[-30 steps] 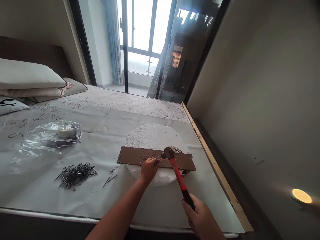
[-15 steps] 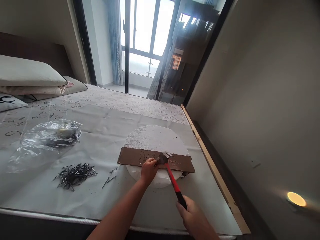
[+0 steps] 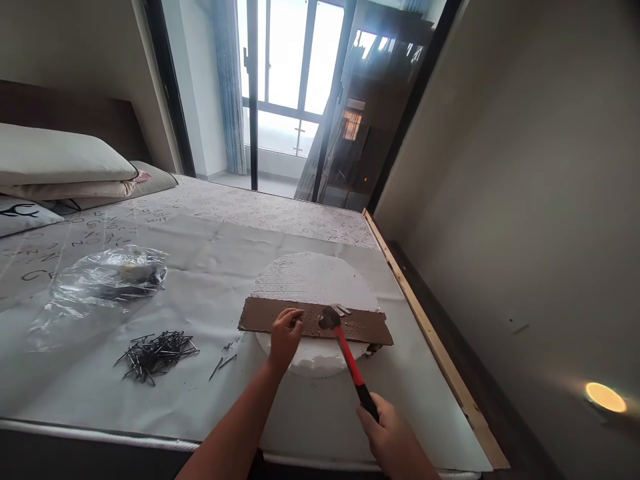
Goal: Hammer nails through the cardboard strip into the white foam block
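Brown board point(image 3: 350, 325) lies flat across the near part of a white foam disc point(image 3: 310, 280) on the paper-covered bed point(image 3: 200, 393); hammer point(image 3: 350, 360) head rests on the board. Right hand point(image 3: 395, 440) fingers wrapped round the handle end; left hand point(image 3: 285, 333) fingertips pinched on the board just left of the head. A loose nail pile point(image 3: 157, 350), 2 stray nails point(image 3: 223, 363) and a clear plastic bag point(image 3: 105, 283) lie well to the left.

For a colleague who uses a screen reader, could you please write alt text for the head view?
A right hand holds a red-handled hammer with its head on a brown board strip, which the left hand touches. The strip lies across a white foam disc on a paper-covered bed, near loose dark nails.
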`<state>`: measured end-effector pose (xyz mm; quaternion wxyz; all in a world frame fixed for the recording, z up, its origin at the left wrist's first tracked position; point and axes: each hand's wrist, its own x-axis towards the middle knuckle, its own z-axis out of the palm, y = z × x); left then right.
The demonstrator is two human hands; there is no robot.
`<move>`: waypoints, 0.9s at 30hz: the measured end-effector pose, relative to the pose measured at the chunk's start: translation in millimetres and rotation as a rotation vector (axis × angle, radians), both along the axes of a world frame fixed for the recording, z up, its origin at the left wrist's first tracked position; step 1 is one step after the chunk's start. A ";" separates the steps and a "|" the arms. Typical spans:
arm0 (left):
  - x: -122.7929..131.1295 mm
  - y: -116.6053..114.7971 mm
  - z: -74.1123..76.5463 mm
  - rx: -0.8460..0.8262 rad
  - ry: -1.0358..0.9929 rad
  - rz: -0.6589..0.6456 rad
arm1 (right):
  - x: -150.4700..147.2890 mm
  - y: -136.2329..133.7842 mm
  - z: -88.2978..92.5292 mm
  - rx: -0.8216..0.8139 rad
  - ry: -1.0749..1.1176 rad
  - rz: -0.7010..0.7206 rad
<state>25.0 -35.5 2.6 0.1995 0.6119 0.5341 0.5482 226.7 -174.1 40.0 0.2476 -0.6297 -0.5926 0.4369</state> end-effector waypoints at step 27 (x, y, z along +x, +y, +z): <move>-178.5 -69.0 -34.4 -0.742 0.887 0.259 | 9.8 -10.5 -70.7 -0.239 0.898 -0.261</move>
